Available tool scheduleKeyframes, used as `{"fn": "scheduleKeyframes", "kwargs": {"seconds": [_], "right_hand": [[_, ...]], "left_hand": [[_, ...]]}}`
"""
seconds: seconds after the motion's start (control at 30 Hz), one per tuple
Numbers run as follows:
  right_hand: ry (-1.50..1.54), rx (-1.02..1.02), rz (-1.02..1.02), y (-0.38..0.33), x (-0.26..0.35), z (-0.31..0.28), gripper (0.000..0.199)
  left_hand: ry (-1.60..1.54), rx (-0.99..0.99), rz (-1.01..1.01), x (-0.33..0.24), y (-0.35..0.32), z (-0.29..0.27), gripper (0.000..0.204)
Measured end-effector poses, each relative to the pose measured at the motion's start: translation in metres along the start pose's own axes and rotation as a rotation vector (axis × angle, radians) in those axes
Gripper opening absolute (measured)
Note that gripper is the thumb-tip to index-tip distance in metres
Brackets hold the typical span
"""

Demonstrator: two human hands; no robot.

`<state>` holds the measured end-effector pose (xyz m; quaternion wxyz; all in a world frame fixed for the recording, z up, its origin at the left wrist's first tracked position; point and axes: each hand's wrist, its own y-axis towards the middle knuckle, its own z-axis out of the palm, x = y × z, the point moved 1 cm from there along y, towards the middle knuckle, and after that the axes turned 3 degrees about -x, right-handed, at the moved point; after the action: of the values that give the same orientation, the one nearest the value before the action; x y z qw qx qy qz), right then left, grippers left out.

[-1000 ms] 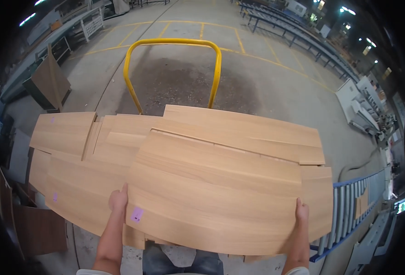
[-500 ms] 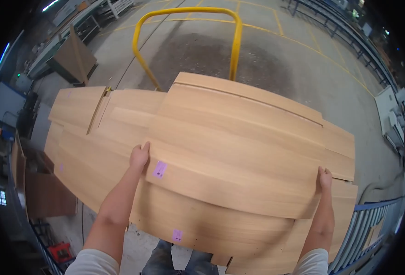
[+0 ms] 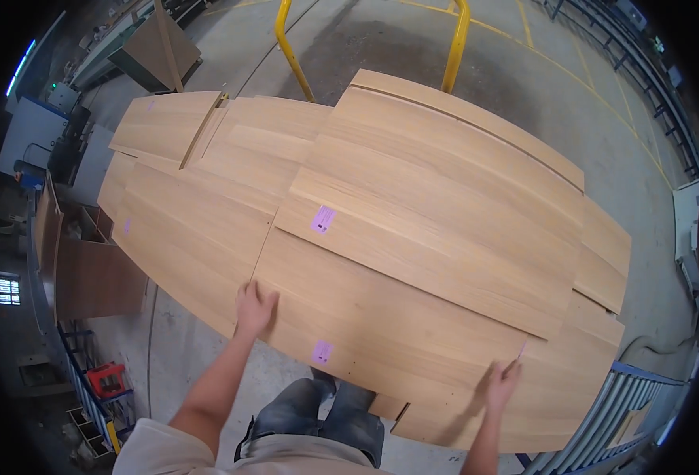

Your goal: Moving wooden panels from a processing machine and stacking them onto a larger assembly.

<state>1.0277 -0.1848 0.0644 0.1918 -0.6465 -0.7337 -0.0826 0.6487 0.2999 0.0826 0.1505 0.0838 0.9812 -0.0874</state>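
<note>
Concrete workshop floor [image 3: 602, 103], yellow cart handle [image 3: 454, 43] far. Stack of light wood panels [image 3: 207, 198] fills centre. Left hand [image 3: 254, 307] flat, fingers spread, on near-left edge of the lower panel [image 3: 381, 317]. Right hand [image 3: 501, 381] open, fingertips on its near-right edge. Top panel [image 3: 444, 198] lies just beyond. Roller conveyor [image 3: 602, 427] near right; floor open on near left.

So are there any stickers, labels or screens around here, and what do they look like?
Upper sticker: small pink rectangle on the top wood panel, near its left edge.
Lower sticker: pink rectangle on the panel below, between the left hand and right hand.
Faint sticker: pale purple, far-left panel.
No screens visible.
</note>
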Motion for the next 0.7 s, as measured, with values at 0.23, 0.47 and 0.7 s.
{"fn": "scheduleKeyframes", "kwargs": {"seconds": [0.23,0.47,0.7], "right_hand": [[0.111,-0.107,0.080,-0.056,-0.007,0.009,0.076],[0.158,-0.133,0.057,-0.071,-0.020,0.017,0.077],[0.148,-0.181,0.001,-0.082,-0.028,0.020,0.075]], "left_hand": [[0.101,-0.176,-0.077,0.025,-0.052,0.003,0.069],[0.094,-0.181,0.009,0.032,-0.084,0.011,0.068],[-0.253,-0.329,-0.137,0.054,-0.112,0.045,0.061]]}}
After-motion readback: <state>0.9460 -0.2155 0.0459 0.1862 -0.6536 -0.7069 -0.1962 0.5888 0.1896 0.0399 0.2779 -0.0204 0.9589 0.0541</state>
